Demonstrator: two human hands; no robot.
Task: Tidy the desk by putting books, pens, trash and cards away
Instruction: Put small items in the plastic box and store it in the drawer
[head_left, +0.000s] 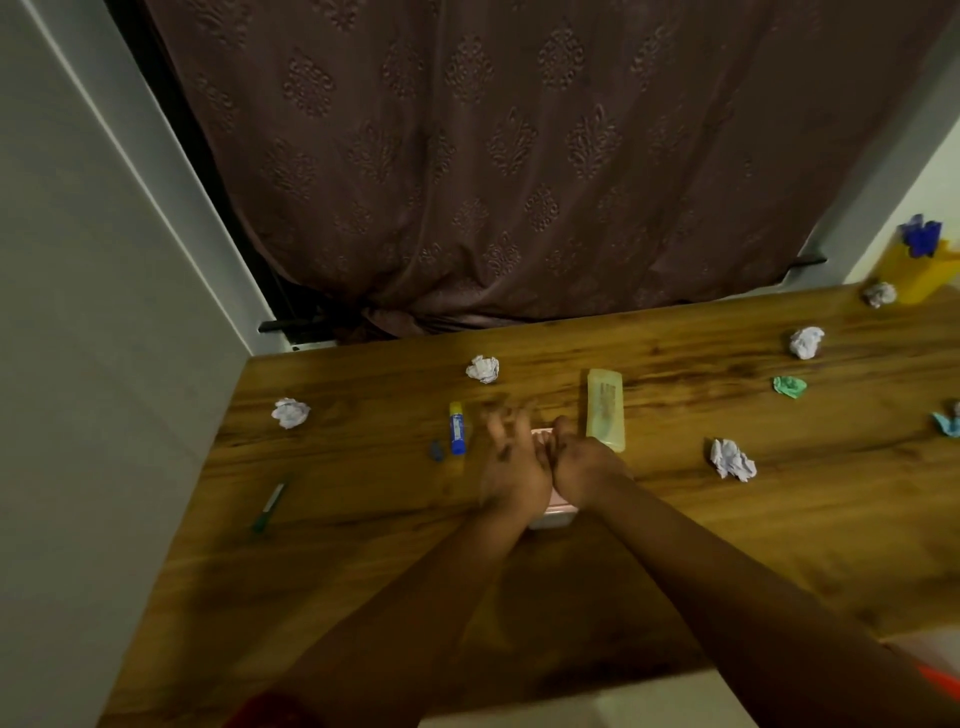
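Low in the frame two bare forearms reach up to the middle of the wooden bench (675, 519). Both hands meet over a small pink box (555, 512), which lies under them at centre frame. The right hand (584, 462) curls its fingers (563, 428) round the box's far end. The left hand (511, 467) is blurred, its fingers (498, 423) spread above the box; I cannot tell whether they touch it. Just left of them lie a blue-and-yellow glue stick (457, 427) and a small blue cap (436, 450); a green pen (270, 503) lies farther left. A pale yellow case (605, 409) sits just right of the fingers. Crumpled paper balls (732, 460) are scattered beyond, and a yellow pen holder (917, 270) stands at the upper right.
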